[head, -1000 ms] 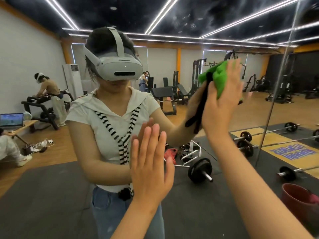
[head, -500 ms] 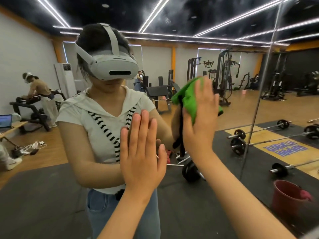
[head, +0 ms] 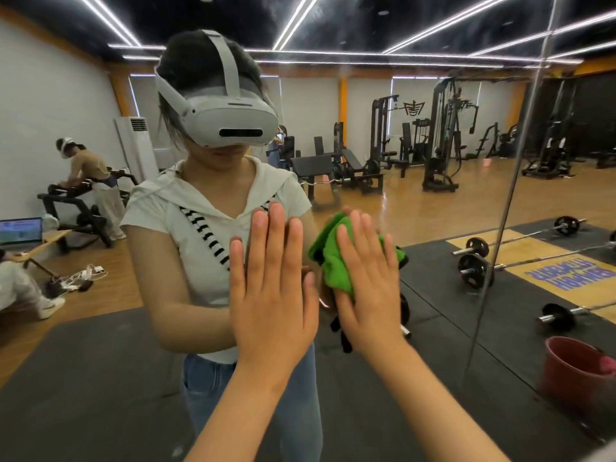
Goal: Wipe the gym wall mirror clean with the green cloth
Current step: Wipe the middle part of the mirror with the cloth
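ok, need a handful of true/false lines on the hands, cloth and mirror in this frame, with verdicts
1. The right hand presses the green cloth against the mirror with straight fingers. True.
2. The left hand holds the cloth. False: it lies flat and bare on the glass, beside the cloth.
3. The cloth is up above the reflected headset. False: it sits well below it, at about chest height of the reflection.
4. A red bucket shows at the lower right. True.
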A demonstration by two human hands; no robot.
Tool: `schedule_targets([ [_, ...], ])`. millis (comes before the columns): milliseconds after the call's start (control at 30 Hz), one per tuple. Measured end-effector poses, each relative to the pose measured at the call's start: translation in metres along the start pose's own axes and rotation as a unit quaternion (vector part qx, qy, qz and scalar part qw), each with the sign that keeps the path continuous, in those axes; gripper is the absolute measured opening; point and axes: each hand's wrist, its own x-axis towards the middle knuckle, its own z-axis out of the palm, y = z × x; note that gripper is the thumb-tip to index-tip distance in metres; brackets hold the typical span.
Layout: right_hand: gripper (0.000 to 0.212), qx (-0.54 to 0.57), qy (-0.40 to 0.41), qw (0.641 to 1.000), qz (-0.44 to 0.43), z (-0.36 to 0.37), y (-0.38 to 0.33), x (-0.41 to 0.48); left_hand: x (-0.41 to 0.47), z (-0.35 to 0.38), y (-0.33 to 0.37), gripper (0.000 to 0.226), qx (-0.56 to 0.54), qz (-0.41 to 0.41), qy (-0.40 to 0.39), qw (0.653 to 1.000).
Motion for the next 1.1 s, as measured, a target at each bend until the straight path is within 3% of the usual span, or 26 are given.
schedule_targets([
  [67,0.057,-0.003,-0.008,1.0,-0.003,-0.01,0.018,0.006,-0.006,-0.009,-0.003,0.065,0.003,-0.009,-0.015,1.0],
  [167,0.065,0.029,0.069,0.988,0.135,-0.014,0.022,0.013,-0.02,-0.02,-0.016,0.068,0.011,-0.057,0.001,0.998],
  [267,0.07,0.054,0.113,0.963,0.237,0.011,-0.02,-0.006,-0.026,-0.014,-0.028,0.069,0.022,-0.045,0.0,0.999],
  [367,0.075,0.048,0.029,0.984,0.168,0.033,-0.057,-0.048,-0.028,-0.006,-0.032,0.068,0.034,-0.033,0.004,0.999],
  [467,0.078,0.024,-0.009,0.995,0.096,0.025,-0.037,-0.055,-0.032,-0.005,-0.033,0.066,0.033,-0.028,0.009,0.999],
  [600,0.067,0.045,0.093,0.962,0.252,0.005,0.004,-0.034,-0.033,-0.005,-0.033,0.068,0.034,-0.025,0.01,0.999],
  [667,0.065,0.054,0.124,0.947,0.29,0.01,-0.002,-0.034,-0.033,-0.005,-0.033,0.069,0.042,-0.023,0.008,0.999],
  [733,0.071,0.053,0.11,0.951,0.283,0.024,-0.028,-0.043,-0.033,-0.005,-0.033,0.069,0.044,-0.019,0.009,0.999],
  [833,0.076,0.057,0.015,0.983,0.172,0.042,-0.066,-0.072,-0.034,-0.003,-0.034,0.066,0.033,-0.019,0.013,0.999],
  [933,0.078,0.024,-0.032,0.996,0.076,0.03,-0.039,-0.08,-0.034,-0.003,-0.034,0.065,0.031,-0.018,0.014,0.999],
  [1000,0.075,0.033,0.015,0.986,0.162,0.017,-0.011,-0.081,-0.035,-0.004,-0.035,0.065,0.032,-0.018,0.014,0.999],
  [1100,0.066,0.097,0.109,0.932,0.332,0.014,0.0,-0.082,-0.035,-0.004,-0.034,0.065,0.036,-0.02,0.015,0.999],
])
